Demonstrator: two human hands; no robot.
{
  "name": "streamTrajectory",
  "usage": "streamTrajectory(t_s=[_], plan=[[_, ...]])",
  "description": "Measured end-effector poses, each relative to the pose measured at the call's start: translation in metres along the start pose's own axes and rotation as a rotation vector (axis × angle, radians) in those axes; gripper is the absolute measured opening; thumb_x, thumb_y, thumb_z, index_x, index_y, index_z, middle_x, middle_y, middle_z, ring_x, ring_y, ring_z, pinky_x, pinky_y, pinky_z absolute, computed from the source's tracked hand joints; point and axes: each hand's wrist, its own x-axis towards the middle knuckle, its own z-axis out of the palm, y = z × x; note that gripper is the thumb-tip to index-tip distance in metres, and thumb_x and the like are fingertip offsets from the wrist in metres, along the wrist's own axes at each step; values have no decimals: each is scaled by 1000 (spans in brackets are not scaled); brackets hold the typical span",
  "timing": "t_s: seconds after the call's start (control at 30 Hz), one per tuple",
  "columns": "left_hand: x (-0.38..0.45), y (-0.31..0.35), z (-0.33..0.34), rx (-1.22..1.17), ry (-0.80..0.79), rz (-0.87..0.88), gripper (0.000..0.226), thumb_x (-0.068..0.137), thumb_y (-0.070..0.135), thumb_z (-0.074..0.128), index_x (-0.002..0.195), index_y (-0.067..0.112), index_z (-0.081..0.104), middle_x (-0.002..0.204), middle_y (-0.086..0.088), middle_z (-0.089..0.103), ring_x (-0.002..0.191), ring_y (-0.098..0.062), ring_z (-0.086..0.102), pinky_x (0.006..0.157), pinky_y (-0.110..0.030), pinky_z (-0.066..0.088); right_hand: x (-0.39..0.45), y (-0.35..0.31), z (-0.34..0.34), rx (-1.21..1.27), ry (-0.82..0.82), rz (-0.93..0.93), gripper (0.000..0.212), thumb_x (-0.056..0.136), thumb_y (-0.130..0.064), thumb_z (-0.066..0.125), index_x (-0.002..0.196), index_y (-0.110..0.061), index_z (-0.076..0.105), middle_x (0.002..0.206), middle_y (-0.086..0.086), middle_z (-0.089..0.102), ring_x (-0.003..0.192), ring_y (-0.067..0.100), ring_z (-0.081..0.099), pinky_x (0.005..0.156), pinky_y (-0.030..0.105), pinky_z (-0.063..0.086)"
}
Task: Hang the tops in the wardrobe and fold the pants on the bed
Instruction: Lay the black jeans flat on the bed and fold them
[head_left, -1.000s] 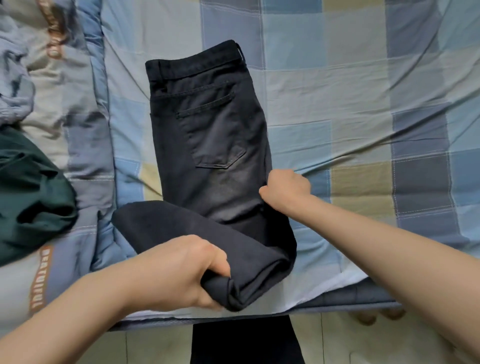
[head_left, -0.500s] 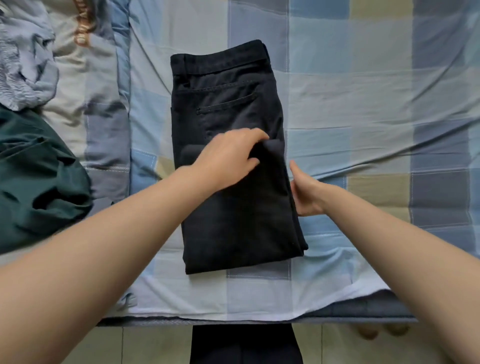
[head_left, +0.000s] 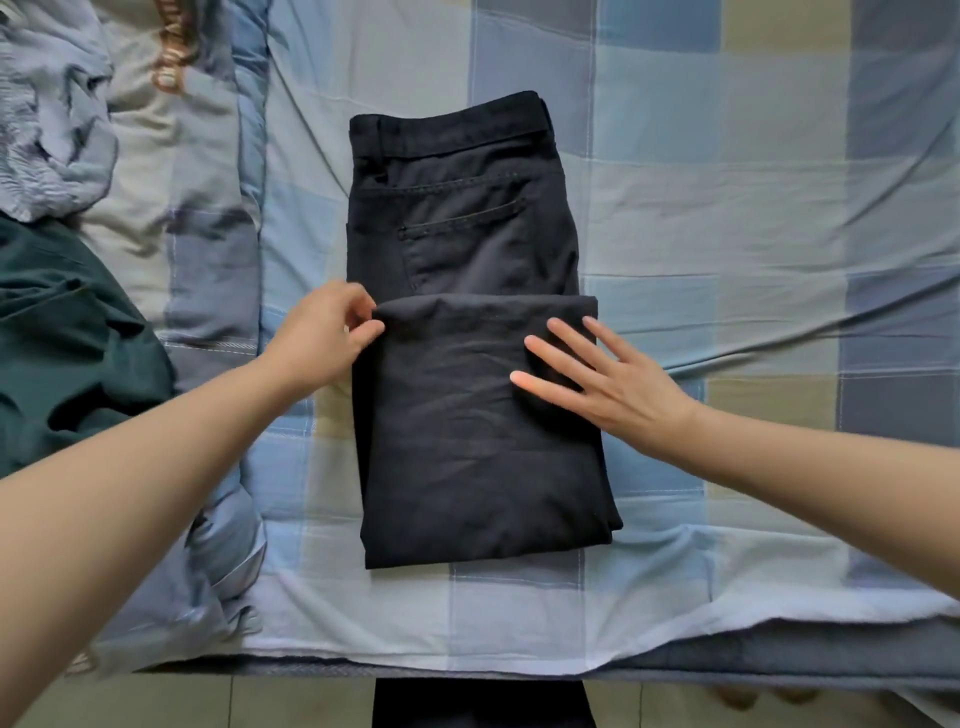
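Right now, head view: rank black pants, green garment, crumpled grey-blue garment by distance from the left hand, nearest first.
1. black pants: the left hand pinches the folded leg's far-left corner.
2. green garment: farther left, by the frame's edge.
3. crumpled grey-blue garment: far-left corner of the bed, farthest.

A home bedroom: checked bedsheet (head_left: 727, 208), quilt (head_left: 197, 234), clothes (head_left: 67, 338), tiled floor (head_left: 208, 701).
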Motion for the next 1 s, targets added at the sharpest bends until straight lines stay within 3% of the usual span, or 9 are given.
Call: streamTrajectory(t_s=[0.07, 0.13, 0.27, 0.37, 0.5, 0.63, 0.7, 0.8, 1.0], plan=[[3, 7, 3, -241, -51, -70, 41, 87, 18, 72, 121, 12, 50, 110, 0, 57, 91, -18, 54, 73, -17, 40, 12, 11, 14, -108, -42, -66, 81, 84, -1, 47, 153, -30, 17, 157, 10, 26, 142, 37, 28, 113, 52, 29], [8, 14, 9, -405, -92, -148, 50, 86, 21, 73, 128, 17, 47, 108, 2, 57, 89, -13, 54, 70, -13, 41, 23, 21, 20, -149, -64, -131, 88, 81, 3, 47, 153, -32, 12, 158, 8, 23, 143, 37, 24, 114, 53, 25], [12, 25, 18, -496, -103, -208, 15, 90, 23, 68, 101, 16, 61, 85, 2, 59, 75, -9, 55, 61, -19, 43, 26, 20, 23, -102, -114, -160, 79, 85, 6, 13, 153, -33, 12, 157, 12, 25, 142, 38, 26, 115, 55, 22], [6, 16, 17, -580, -66, -222, 15, 91, 23, 66, 102, 16, 59, 89, 2, 59, 76, -10, 55, 64, -24, 44, 24, 22, 23, -68, -75, -174, 80, 84, 8, 16, 153, -31, 12, 157, 15, 22, 142, 38, 26, 115, 55, 23], [2, -12, 23, -189, 57, -42, 23, 93, 19, 61, 116, 14, 56, 109, -4, 58, 96, -23, 56, 83, -31, 44, 27, 26, 28, -46, -27, -190, 81, 82, 7, 23, 154, -29, 14, 157, 16, 24, 142, 36, 27, 115, 54, 23], [-5, -28, 27, 562, 253, 670, 47, 97, 1, 32, 138, 13, 49, 137, -12, 53, 117, -39, 51, 98, -51, 43, 29, 24, 35, -18, -26, -178, 76, 85, 4, 23, 153, -29, 19, 156, 16, 27, 141, 37, 29, 114, 54, 24], [-13, -42, 29, 831, 116, 937, 63, 94, -5, 21, 150, 21, 38, 153, -7, 39, 138, -38, 38, 113, -51, 31, 31, 26, 39, -17, -9, -185, 76, 85, 4, 19, 153, -29, 19, 156, 15, 27, 141, 37, 30, 114, 54, 24], [-16, -58, 31, 996, -79, 1049, 81, 84, -11, 22, 155, 28, 21, 162, -6, 18, 147, -38, 18, 117, -56, 21, 35, 30, 46, -19, -18, -208, 76, 85, 2, 6, 152, -29, 20, 155, 17, 28, 140, 39, 30, 115, 55, 23], [-1, -57, 42, 1036, -58, 1031, 70, 92, 0, 27, 154, 34, 22, 161, -6, 22, 146, -43, 19, 116, -59, 21, 41, 33, 35, 25, -118, -221, 72, 83, -9, 16, 151, -31, 25, 153, 22, 29, 138, 44, 31, 113, 59, 24]])
